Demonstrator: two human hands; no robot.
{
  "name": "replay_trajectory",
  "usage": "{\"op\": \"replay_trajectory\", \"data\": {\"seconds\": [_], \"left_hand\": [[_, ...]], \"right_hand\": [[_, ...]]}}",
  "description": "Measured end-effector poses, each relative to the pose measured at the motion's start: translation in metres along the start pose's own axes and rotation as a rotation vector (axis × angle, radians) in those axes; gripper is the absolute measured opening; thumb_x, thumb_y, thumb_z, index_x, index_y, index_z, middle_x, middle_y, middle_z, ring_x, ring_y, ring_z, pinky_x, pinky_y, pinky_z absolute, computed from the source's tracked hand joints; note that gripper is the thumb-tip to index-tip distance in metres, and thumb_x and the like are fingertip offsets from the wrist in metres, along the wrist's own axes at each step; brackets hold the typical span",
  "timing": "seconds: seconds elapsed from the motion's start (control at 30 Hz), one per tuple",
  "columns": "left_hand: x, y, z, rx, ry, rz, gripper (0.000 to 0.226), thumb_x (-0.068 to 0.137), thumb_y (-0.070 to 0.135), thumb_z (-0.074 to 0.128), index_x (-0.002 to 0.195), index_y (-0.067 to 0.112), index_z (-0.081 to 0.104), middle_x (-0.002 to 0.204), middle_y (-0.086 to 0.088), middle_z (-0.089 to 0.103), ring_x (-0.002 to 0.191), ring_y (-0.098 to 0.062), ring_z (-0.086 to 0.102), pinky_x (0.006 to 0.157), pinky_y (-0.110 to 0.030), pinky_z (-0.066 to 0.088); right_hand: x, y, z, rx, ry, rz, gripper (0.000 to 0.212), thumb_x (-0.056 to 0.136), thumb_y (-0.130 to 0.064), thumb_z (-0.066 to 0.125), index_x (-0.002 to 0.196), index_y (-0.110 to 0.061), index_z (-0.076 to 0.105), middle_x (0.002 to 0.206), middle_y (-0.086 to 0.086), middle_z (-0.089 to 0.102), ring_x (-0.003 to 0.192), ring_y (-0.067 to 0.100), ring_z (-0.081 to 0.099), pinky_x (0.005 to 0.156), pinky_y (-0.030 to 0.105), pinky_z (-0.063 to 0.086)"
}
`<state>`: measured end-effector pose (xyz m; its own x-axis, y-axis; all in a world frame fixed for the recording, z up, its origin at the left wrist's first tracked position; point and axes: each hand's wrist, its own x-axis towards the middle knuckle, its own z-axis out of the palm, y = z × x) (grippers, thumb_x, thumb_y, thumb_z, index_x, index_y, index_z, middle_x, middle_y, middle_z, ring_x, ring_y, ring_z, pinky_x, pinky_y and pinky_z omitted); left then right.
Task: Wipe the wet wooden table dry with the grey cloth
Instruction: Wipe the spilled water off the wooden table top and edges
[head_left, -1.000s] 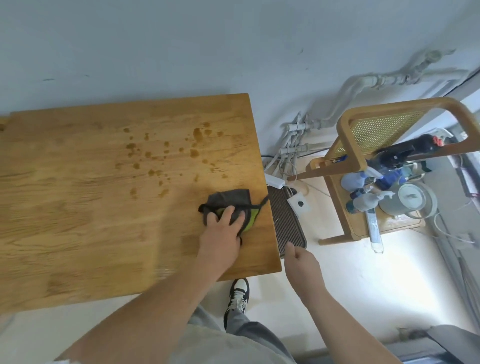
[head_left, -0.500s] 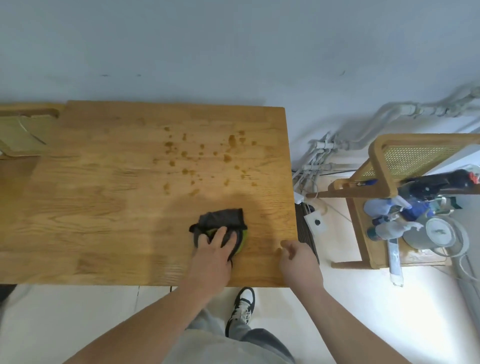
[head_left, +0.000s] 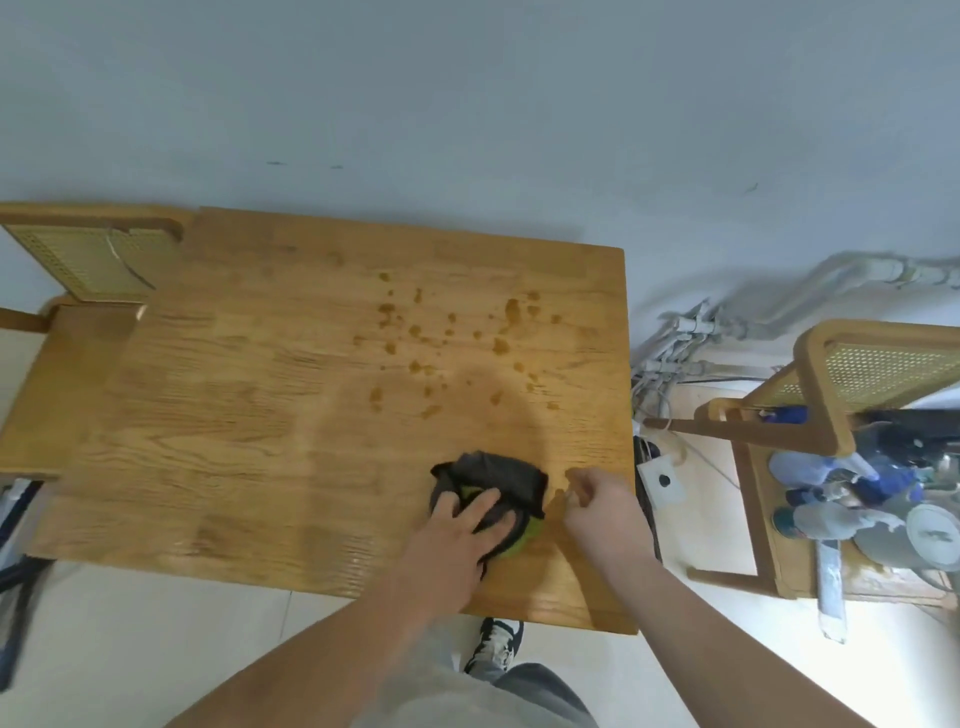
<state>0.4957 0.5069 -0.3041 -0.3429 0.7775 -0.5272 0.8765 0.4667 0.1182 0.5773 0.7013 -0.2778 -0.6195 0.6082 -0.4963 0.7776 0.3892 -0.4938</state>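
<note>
Near the front right corner of the brown wooden table (head_left: 234, 415), the dark grey cloth with a green patch (head_left: 498, 473) lies bunched up. The left hand (head_left: 457, 525) presses down on it, its grip spread flat with straight fingers. The right hand (head_left: 602, 509) is just beside the cloth, its grip loosely curled and slack. Dark wet drops (head_left: 511, 312) dot the table farther back.

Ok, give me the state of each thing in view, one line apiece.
wooden table, wet: drops dot its far right part, unwiped.
grey cloth, bunched, lying on the table near its right front corner.
left hand, fingers spread, pressing on the cloth.
right hand, loosely curled, holding nothing, beside the cloth.
chair right of the table, seat loaded with spray bottles.
</note>
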Motion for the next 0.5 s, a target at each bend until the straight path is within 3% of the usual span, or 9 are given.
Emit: {"op": "replay_trajectory", "data": {"seconds": [0.07, 0.1, 0.3, 0.37, 0.43, 0.5], "left_hand": [[-0.005, -0.039, 0.004, 0.035, -0.011, 0.162, 0.059, 0.108, 0.042, 0.033, 0.160, 0.042, 0.006, 0.172, 0.005, -0.003, 0.128, -0.037, 0.028, 0.114, -0.045, 0.030], [-0.004, -0.062, 0.004, 0.042, -0.026, 0.161, 0.058, 0.108, 0.043, 0.034, 0.159, 0.045, 0.007, 0.171, 0.008, -0.002, 0.128, -0.035, 0.028, 0.113, -0.045, 0.033], [0.006, -0.132, -0.011, -0.216, 0.068, -0.304, 0.061, 0.103, 0.045, 0.038, 0.157, 0.050, 0.009, 0.169, 0.011, -0.001, 0.138, -0.034, 0.024, 0.105, -0.044, 0.045], [0.005, -0.136, -0.010, -0.164, 0.077, -0.194, 0.061, 0.104, 0.045, 0.035, 0.158, 0.048, 0.007, 0.170, 0.010, -0.003, 0.133, -0.034, 0.024, 0.111, -0.044, 0.036], [0.004, -0.162, -0.012, -0.077, 0.045, 0.102, 0.056, 0.106, 0.045, 0.032, 0.158, 0.047, 0.010, 0.171, 0.010, -0.001, 0.131, -0.033, 0.026, 0.115, -0.043, 0.026], [0.008, -0.208, -0.017, -0.017, 0.043, 0.334, 0.053, 0.105, 0.045, 0.039, 0.155, 0.049, 0.024, 0.170, 0.011, 0.011, 0.127, -0.032, 0.035, 0.112, -0.041, 0.030]], "right_hand": [[0.010, -0.018, 0.004, -0.050, -0.041, -0.021, 0.040, 0.095, -0.025, 0.058, 0.135, -0.024, 0.062, 0.139, 0.000, 0.058, 0.118, 0.023, 0.061, 0.093, 0.036, 0.052], [0.014, -0.027, 0.007, -0.070, -0.064, -0.026, 0.043, 0.095, -0.026, 0.059, 0.138, -0.025, 0.060, 0.141, -0.001, 0.056, 0.120, 0.023, 0.059, 0.092, 0.035, 0.051], [0.038, -0.087, 0.035, -0.274, -0.163, 0.003, 0.071, 0.087, -0.036, 0.069, 0.151, -0.026, 0.039, 0.151, 0.003, 0.033, 0.140, 0.027, 0.034, 0.103, 0.045, 0.050], [0.047, -0.110, 0.048, -0.386, -0.177, 0.067, 0.093, 0.080, -0.047, 0.078, 0.154, -0.025, 0.026, 0.155, 0.007, 0.018, 0.147, 0.031, 0.018, 0.109, 0.049, 0.045], [0.056, -0.128, 0.058, -0.443, -0.169, 0.143, 0.117, 0.073, -0.054, 0.084, 0.157, -0.020, 0.010, 0.160, 0.011, 0.005, 0.150, 0.035, 0.006, 0.114, 0.050, 0.040], [0.061, -0.136, 0.070, -0.459, -0.162, 0.225, 0.135, 0.066, -0.059, 0.087, 0.159, -0.015, 0.000, 0.161, 0.013, -0.001, 0.152, 0.037, 0.001, 0.113, 0.049, 0.041]]}}
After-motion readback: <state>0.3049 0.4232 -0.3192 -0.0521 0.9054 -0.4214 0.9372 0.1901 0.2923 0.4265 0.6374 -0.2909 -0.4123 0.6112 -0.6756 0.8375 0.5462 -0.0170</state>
